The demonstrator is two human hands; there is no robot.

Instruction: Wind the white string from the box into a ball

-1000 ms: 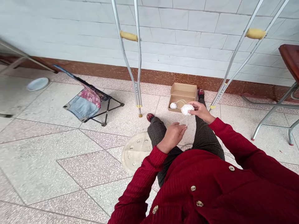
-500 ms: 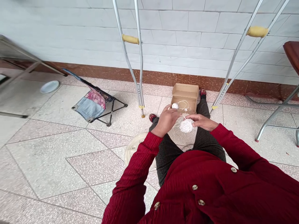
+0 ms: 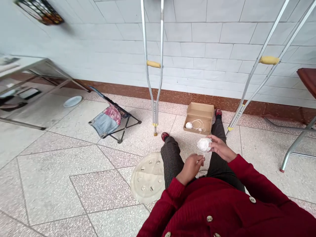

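Note:
My right hand [image 3: 220,147] grips a ball of white yarn [image 3: 204,144] from its right side, above my lap. Just below and to the left of the ball, my left hand [image 3: 193,167] is closed, its fingertips pinching the yarn strand [image 3: 203,155] that comes off the ball. On the floor in front of my feet lies an open cardboard box [image 3: 200,108] with its lid folded back against the wall side. Inside it rest a smaller white yarn ball [image 3: 189,125] and loose loops of cord [image 3: 199,123].
Two metal crutches with yellow grips lean on the tiled wall: one crutch [image 3: 153,95] left of the box, another crutch [image 3: 243,98] right. A round plastic stool [image 3: 148,177] stands by my left leg. Farther left are a folding chair [image 3: 106,121] and a white plate [image 3: 72,101].
My left hand has moved down toward my body, below the ball. The right hand has lifted the ball and turned it. My view has tilted up, showing more wall.

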